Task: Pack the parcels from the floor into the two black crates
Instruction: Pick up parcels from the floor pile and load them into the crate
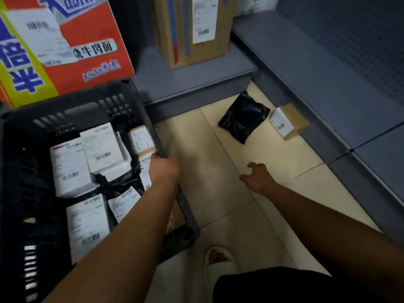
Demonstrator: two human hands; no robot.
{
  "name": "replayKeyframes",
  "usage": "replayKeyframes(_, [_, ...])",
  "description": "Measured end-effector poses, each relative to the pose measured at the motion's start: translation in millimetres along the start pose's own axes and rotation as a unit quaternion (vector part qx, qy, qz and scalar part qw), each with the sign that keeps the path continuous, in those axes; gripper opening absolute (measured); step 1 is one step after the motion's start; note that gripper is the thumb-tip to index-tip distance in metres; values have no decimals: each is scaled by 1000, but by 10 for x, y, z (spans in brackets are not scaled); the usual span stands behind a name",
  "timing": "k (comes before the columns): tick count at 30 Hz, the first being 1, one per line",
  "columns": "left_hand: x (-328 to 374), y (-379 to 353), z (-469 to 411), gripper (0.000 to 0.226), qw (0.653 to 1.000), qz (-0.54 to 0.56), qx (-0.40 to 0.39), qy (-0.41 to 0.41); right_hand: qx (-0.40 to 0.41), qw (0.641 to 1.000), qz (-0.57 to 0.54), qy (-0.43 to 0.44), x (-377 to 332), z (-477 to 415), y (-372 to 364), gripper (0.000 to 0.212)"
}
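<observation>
Parcels (70, 167) fill crate (87, 106); bag (242, 118) and box (288, 121) lie at 2 o'clock.
Left hand (165, 169) on crate's rim, grip hidden; right hand (258, 176) hovers released over floor (218, 182).

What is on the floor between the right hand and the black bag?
Nothing, just bare tiles. In the head view, the right hand hovers open near the black bag, with only pale floor between them.

I record one black crate (87, 106), slotted walls, upright, holding several white-labelled parcels (70, 167) lying flat. Right of the crate, on the floor: a crumpled black bag parcel (243, 117) and, just beside it, a small labelled cardboard box (293, 121).
</observation>
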State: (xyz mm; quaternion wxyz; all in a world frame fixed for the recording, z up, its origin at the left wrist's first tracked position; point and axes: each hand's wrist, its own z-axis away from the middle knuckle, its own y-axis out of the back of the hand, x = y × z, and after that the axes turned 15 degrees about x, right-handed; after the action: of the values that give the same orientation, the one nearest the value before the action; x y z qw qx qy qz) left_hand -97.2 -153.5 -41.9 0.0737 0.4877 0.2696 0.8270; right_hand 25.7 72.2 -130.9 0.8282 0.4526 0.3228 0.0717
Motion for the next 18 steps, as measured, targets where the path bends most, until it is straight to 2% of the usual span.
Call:
replayKeyframes(6, [-66,28,39,27,998,-26,41,-42,-6,1000,2,-22,-81,-854,-264,79])
replayKeyframes(12, [-148,-11,-12,20,997,-41,42,-53,-7,999,8,-43,-102,-1621,-459,78])
replayKeyframes(18, [-177,-24,-17,15,996,-41,37,-72,-31,997,-15,-67,-205,-1988,-607,94])
